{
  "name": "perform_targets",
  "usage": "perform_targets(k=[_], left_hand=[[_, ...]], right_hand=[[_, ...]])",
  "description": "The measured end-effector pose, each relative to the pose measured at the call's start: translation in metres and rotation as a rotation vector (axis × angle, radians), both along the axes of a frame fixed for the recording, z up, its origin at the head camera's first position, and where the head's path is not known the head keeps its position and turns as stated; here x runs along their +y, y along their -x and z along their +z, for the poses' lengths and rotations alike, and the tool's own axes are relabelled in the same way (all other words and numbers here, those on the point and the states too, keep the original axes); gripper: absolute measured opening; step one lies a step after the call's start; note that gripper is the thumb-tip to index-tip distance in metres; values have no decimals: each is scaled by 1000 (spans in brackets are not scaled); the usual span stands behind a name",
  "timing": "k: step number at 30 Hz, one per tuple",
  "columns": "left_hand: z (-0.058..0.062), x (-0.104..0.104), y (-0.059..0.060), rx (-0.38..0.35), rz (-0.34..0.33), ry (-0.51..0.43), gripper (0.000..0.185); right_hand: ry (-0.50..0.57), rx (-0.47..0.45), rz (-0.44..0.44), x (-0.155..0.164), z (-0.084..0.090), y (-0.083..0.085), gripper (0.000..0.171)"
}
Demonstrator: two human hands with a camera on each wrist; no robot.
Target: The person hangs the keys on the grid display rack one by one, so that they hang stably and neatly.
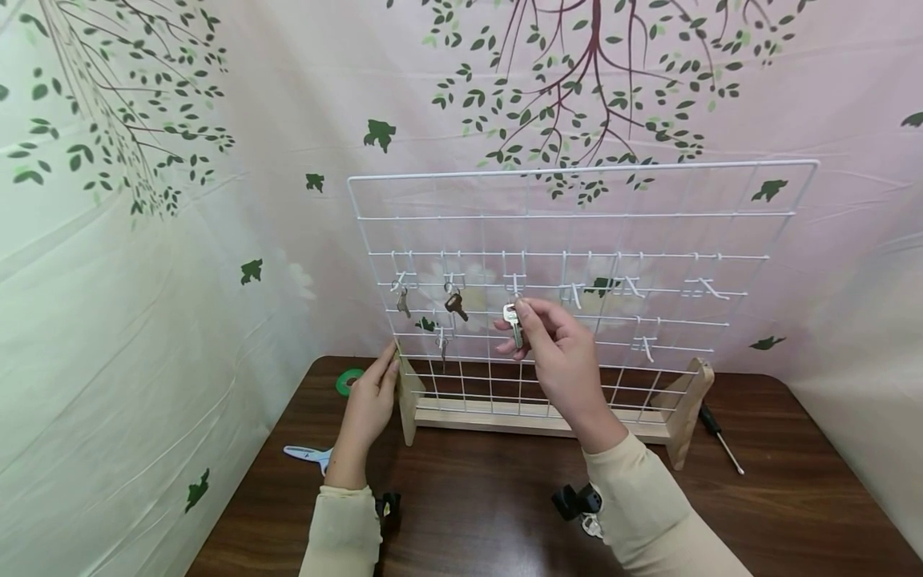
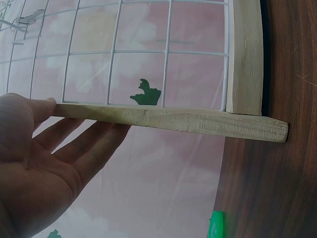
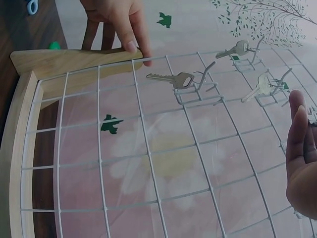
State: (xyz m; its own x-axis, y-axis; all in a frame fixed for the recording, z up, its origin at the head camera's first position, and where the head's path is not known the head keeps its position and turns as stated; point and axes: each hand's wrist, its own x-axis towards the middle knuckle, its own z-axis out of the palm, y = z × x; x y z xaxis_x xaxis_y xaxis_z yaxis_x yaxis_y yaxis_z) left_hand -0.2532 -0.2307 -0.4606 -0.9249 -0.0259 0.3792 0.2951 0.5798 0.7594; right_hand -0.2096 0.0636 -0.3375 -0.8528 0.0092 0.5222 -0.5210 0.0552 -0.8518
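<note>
A silver key [image 1: 513, 322] is pinched between the thumb and fingers of the right hand [image 1: 558, 357], just below a hook [image 1: 514, 283] on the white wire grid [image 1: 721, 216]. The grid's wooden foot [image 1: 409, 397] near the table's [image 1: 793, 497] back left corner is touched by the left hand [image 1: 371, 401], its fingers held straight along the upright edge. 3 other keys [image 1: 456, 304] are hung on hooks toward the grid's left side.
</note>
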Motion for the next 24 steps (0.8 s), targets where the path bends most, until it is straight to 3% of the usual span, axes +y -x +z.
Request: perform_targets(k=[17,24], left_hand=[[1,1,-1,-21,-1,-12,50],[1,0,-1,-31,-5,-13,50]], right_hand=[[-1,0,-12,5,-11,12,24],[-13,-40,-8,10,-19,13,21]])
